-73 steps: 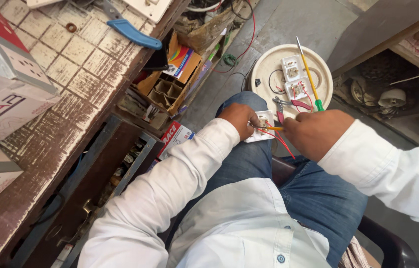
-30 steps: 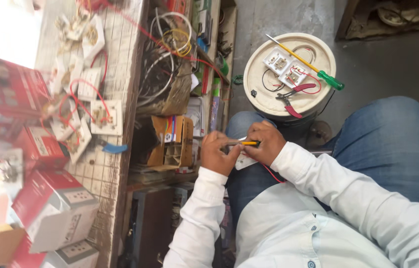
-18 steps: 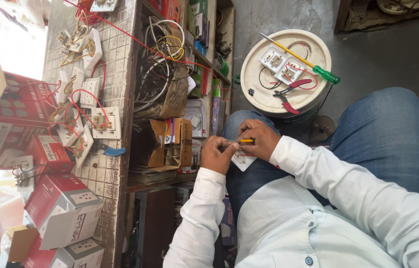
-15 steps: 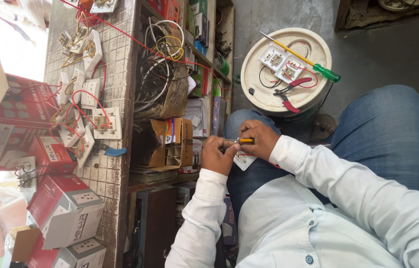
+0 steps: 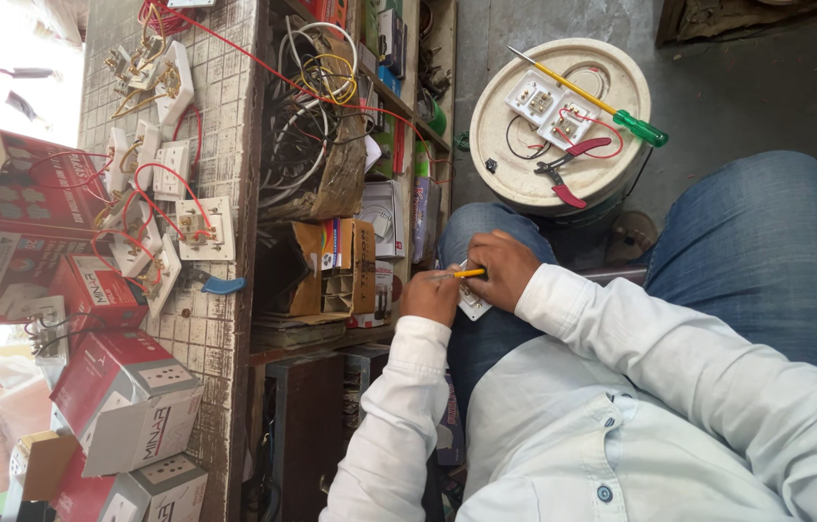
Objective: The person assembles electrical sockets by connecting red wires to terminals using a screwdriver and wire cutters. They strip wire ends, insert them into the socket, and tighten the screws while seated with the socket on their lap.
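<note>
My left hand and my right hand meet over my lap, above my blue jeans. Between them is a small white switch part, which the left hand holds from below. The right hand grips a thin yellow-handled tool whose tip points at the left hand's fingers. Both arms wear white shirt sleeves. How the tool touches the part is hidden by the fingers.
A round white bucket lid ahead of my knees carries two white switch modules, red-handled pliers and a green-handled screwdriver. A tiled counter holds wired switch plates and red-and-white boxes. Shelves hold cable coils.
The view has swung round and pulled back since the earliest frame. Over the last second both hands stay together on the white part with the yellow tool, almost still.
</note>
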